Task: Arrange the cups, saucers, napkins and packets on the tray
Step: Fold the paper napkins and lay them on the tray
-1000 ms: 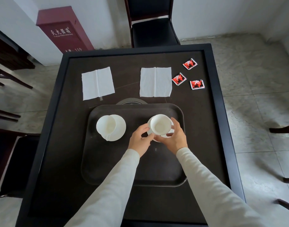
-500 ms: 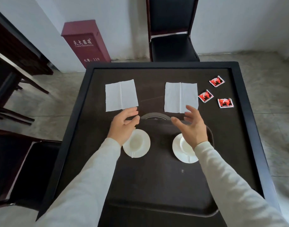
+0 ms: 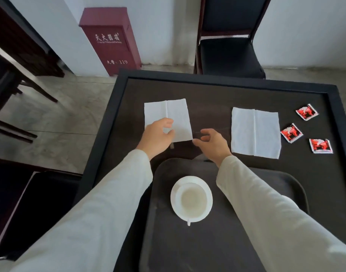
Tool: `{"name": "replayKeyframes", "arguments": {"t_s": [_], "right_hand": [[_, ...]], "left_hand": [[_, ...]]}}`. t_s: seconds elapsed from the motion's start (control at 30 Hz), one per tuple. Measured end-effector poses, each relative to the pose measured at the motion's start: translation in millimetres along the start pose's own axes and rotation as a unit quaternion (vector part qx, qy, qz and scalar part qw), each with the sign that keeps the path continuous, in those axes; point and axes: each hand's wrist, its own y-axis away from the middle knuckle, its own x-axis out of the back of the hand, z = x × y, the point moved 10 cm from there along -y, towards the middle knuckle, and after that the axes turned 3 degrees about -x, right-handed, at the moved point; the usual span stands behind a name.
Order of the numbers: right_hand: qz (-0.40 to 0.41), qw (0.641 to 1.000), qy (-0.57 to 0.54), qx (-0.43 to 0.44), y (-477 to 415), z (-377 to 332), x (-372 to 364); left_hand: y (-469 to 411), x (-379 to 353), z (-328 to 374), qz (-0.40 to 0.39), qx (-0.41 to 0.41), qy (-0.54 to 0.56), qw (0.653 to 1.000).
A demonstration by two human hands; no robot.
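the left napkin (image 3: 174,114) is what's being gone for here, going by the hands. it lies flat on the table (image 3: 207,91), just beyond the tray (image 3: 187,250) and well apart from the right napkin (image 3: 255,132). the left hand (image 3: 156,137) is laid over its near left corner with fingers loosely curled; whether the paper is actually pinched can't be told. the right hand (image 3: 213,143) is held just beside the near right corner, fingers relaxed and spread, nothing gripped.

handling-wise: thin soft paper with next to no weight, so it'll likely flop and crease if grabbed in the middle. better pinched at the near edge, probably by both near corners, so it gets carried flat.

containers: one white cup (image 3: 191,201) is seen sat on a saucer (image 3: 191,179) on the tray, and the cup looks empty. anything further right on the tray is hidden by the sleeve (image 3: 266,213). three red packets (image 3: 291,132) are scattered on the table past the right napkin, none on the tray.
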Motion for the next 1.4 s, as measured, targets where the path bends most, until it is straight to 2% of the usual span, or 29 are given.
{"name": "replayKeyframes", "arguments": {"t_s": [0.17, 0.33, 0.5, 0.63, 0.77, 0.97, 1.07, 1.17, 1.27, 1.4], "right_hand": [[0.003, 0.999, -0.013, -0.030, -36.3, -5.5, -22.5], [0.034, 0.997, -0.042, -0.060, -63.8, -14.5, -32.9], [0.047, 0.996, -0.061, -0.055, -74.2, -24.5, -45.0], [0.069, 0.994, -0.082, 0.001, -65.9, -45.9, -43.6], [0.051, 0.993, -0.027, 0.106, -47.9, -74.6, -64.3], [0.003, 0.981, 0.020, 0.192, -34.7, -106.5, -100.5], [-0.012, 0.984, 0.008, 0.178, -35.4, -105.0, -106.7], [0.020, 0.988, 0.006, 0.150, -40.6, -99.2, -98.2], [0.068, 0.994, -0.024, 0.087, -50.4, -85.4, -82.0], [0.071, 0.997, -0.026, 0.009, -65.9, -72.7, -82.5]], "left_hand": [[-26.4, -26.6, -17.3, -0.042, -0.005, -0.009, 0.999], [-56.4, -37.3, -26.8, -0.041, 0.005, 0.025, 0.999], [-75.3, -42.0, -33.1, -0.032, 0.019, 0.057, 0.998], [-79.6, -35.7, -42.3, 0.003, 0.049, 0.127, 0.991], [-77.0, -22.7, -62.7, 0.056, 0.117, 0.254, 0.958], [-74.3, 8.4, -89.4, 0.141, 0.151, 0.242, 0.948], [-69.8, 16.7, -101.6, 0.161, 0.168, 0.239, 0.943], [-67.9, 18.2, -110.8, 0.158, 0.179, 0.239, 0.941], [-66.2, 18.9, -116.7, 0.156, 0.193, 0.228, 0.941], [-65.9, 23.0, -127.5, 0.164, 0.207, 0.221, 0.939]]}}
